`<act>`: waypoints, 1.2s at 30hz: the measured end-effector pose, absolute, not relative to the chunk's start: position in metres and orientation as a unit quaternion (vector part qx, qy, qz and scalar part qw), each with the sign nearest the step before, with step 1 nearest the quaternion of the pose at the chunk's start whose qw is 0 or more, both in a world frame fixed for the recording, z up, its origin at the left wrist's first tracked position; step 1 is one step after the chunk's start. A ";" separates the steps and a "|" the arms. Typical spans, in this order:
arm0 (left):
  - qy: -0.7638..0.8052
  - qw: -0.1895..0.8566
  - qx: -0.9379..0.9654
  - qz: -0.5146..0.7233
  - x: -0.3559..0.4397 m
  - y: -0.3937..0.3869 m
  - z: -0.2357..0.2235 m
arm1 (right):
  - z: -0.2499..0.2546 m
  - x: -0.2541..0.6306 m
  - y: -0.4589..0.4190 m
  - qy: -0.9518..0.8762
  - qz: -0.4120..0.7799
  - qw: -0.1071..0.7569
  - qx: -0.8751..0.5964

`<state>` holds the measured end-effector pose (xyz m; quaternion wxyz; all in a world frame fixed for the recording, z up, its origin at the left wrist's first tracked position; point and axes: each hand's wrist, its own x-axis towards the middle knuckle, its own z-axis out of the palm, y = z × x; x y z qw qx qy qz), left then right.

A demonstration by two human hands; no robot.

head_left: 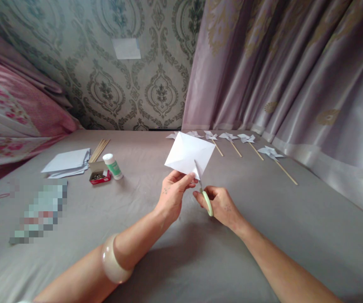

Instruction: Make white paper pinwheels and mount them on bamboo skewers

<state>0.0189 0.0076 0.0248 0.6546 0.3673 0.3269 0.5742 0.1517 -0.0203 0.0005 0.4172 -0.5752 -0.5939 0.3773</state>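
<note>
Over grey cloth [156,269]: holds creased white paper square [189,151] up, near mid-view.
Pinches paper's near edge in left hand [172,192]; grips green-handled scissors [209,205] in right hand [224,206], one blade visible across paper's lower right. Well left, side by side: glue stick [113,167], then open red box [100,178].

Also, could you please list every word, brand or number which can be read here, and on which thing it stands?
No text can be read.
White-and-green cylindrical container: label marks, too small and blurred.
Small open red cardboard box: printing on its side, too small.
Flat pale-green item: reddish marks, pixelated, unreadable.
</note>
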 end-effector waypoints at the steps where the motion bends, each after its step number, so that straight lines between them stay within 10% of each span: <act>1: 0.325 0.657 0.365 0.574 0.019 0.008 0.025 | 0.000 0.152 -0.020 -0.594 0.375 0.417 -0.576; 36: 0.330 0.668 0.323 0.583 0.016 0.012 0.026 | 0.004 0.151 -0.022 -0.585 0.383 0.396 -0.595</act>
